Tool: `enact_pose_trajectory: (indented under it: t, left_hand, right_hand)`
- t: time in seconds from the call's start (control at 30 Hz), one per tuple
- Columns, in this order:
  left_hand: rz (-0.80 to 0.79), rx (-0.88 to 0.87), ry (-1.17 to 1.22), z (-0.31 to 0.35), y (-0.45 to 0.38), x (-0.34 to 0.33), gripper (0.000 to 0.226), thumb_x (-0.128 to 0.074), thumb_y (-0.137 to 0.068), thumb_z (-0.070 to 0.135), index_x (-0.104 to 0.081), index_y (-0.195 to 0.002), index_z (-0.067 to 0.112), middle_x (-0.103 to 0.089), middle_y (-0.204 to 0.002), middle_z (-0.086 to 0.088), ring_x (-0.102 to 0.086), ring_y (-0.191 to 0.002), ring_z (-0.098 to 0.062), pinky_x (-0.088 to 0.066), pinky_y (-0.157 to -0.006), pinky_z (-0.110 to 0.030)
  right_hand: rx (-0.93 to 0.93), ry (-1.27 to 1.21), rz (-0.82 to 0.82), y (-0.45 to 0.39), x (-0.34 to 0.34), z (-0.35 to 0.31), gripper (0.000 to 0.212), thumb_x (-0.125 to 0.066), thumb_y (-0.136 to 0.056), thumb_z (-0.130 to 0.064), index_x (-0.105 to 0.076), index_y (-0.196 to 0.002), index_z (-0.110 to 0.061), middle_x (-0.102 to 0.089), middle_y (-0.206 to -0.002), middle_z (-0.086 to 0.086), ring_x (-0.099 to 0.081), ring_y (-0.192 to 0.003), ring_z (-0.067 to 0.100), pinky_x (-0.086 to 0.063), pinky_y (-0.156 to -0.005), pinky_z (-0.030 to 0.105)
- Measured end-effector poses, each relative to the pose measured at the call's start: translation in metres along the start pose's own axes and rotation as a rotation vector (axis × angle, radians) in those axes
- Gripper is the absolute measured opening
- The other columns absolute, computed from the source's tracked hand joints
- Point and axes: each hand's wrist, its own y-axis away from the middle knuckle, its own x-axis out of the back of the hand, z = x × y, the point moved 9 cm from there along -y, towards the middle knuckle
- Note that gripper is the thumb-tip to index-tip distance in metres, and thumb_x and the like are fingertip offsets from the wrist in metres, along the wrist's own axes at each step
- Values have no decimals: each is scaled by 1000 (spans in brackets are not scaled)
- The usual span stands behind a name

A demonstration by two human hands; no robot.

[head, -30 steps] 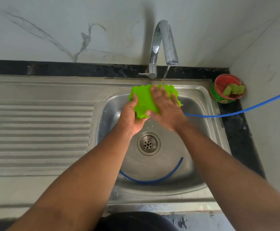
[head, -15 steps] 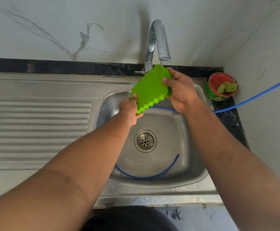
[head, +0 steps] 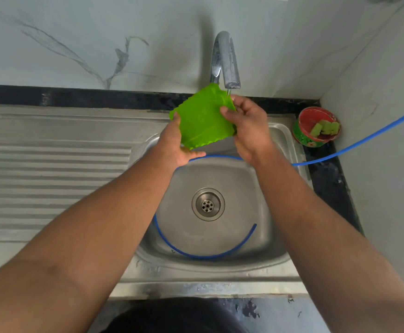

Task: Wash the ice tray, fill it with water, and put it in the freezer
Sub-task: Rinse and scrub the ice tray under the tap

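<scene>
The head camera looks down on a steel sink (head: 285, 140) with a ribbed draining board (head: 51, 179) stretching away to the left, a black counter strip (head: 75, 97) along the far edge and a wall closing in on the right. The basin is open around the drain (head: 208, 204), save for a blue hose (head: 196, 254) that curves along its near side and runs out over the right rim towards the wall. In the far right corner, well apart from the hands, stands a red bowl (head: 303, 133) with green sponge pieces in it. The tap (head: 227, 61) arches over the far edge of the basin, and a thin stream of water falls from its spout. The green ice tray (head: 201, 121) is held up above the far part of the basin, tilted, with its far corner just under the spout and its flat back towards the camera. The left hand (head: 174, 146) grips the tray's near left edge, fingers curled under it and the thumb up along the side. The right hand (head: 249, 131) clasps the right edge, thumb pressed on the face and fingers wrapped behind. Both forearms reach in from the near edge, leaving the draining board free.
</scene>
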Motion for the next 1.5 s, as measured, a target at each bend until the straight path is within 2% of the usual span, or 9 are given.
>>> enact_pose_trajectory:
  t: [0.2, 0.37, 0.57, 0.73, 0.93, 1.07, 1.27, 1.4, 1.5]
  left_hand:
    - [-201, 71, -23, -19, 19, -49, 48, -61, -89, 53, -58, -117, 15, -63, -115, -20, -67, -95, -41, -55, -74, -62]
    - [-166, 105, -66, -35, 11, -43, 40, -51, -99, 27, -58, -129, 0, -64, -124, -19, -66, -106, -34, -56, -81, -43]
    - [-155, -46, -116, -17, 9, -40, 36, -38, -106, 28, -52, -134, 11, -66, -121, -16, -71, -84, -28, -58, -63, -38]
    - [-117, -185, -85, -6, -1, -18, 29, -39, -106, 25, -56, -127, 16, -71, -114, -10, -73, -83, -25, -59, -64, -41]
    - [-181, -148, -141, -34, -9, -8, 36, -49, -100, 8, -56, -135, 13, -73, -108, -3, -74, -79, -16, -60, -62, -32]
    - [-133, -57, -107, -58, -17, -4, 35, -52, -98, 5, -60, -131, 13, -77, -86, -2, -74, -73, -20, -60, -62, -39]
    - [-59, -23, -139, -78, -19, -13, 32, -59, -94, 5, -66, -124, 12, -73, -92, -7, -69, -82, -25, -57, -75, -43]
    - [-31, -34, -129, -66, -22, -3, 30, -57, -95, 4, -66, -123, 13, -73, -89, -5, -70, -76, -23, -58, -63, -39]
    - [-20, -59, -110, -52, -19, 13, 26, -54, -97, 4, -67, -117, 14, -75, -79, -3, -72, -69, -22, -59, -60, -39]
  right_hand:
    - [136, 379, -100, 56, 29, -1, 25, -70, -72, 15, -69, -87, -4, -75, -90, 0, -69, -82, 10, -56, -79, 28]
    - [813, 1325, -375, 93, -1, -7, 23, -73, -68, 7, -73, -85, -9, -75, -99, 8, -71, -91, 28, -59, -75, 42]
    - [970, 1472, -477, 108, -16, 15, 15, -73, -77, -7, -75, -92, -7, -74, -102, 9, -69, -101, 29, -54, -90, 49]
    - [760, 1186, -250, 85, 8, -12, 27, -65, -87, -30, -76, -81, -6, -75, -87, 8, -73, -86, 23, -58, -78, 40]
    - [481, 1125, -54, -3, 18, -21, 22, -59, -90, -13, -72, -105, -3, -73, -105, 12, -67, -97, 25, -44, -88, 19]
    - [343, 1259, -182, -64, -9, 0, 29, -51, -88, -20, -70, -104, -5, -70, -99, 15, -65, -92, 33, -50, -86, 40]
    - [26, 1557, -646, -99, -44, 67, 65, -60, -89, -13, -33, -149, -17, -42, -146, 11, -43, -133, 25, -32, -107, 26]
    - [-187, 773, -317, -101, -27, 47, 24, -68, -85, -10, -54, -102, -20, -54, -90, 4, -53, -54, 13, -43, -48, 21]
    - [-299, 320, -195, -87, -8, 49, 13, -65, -87, -19, -56, -95, -23, -59, -88, 2, -55, -58, 10, -42, -51, 21]
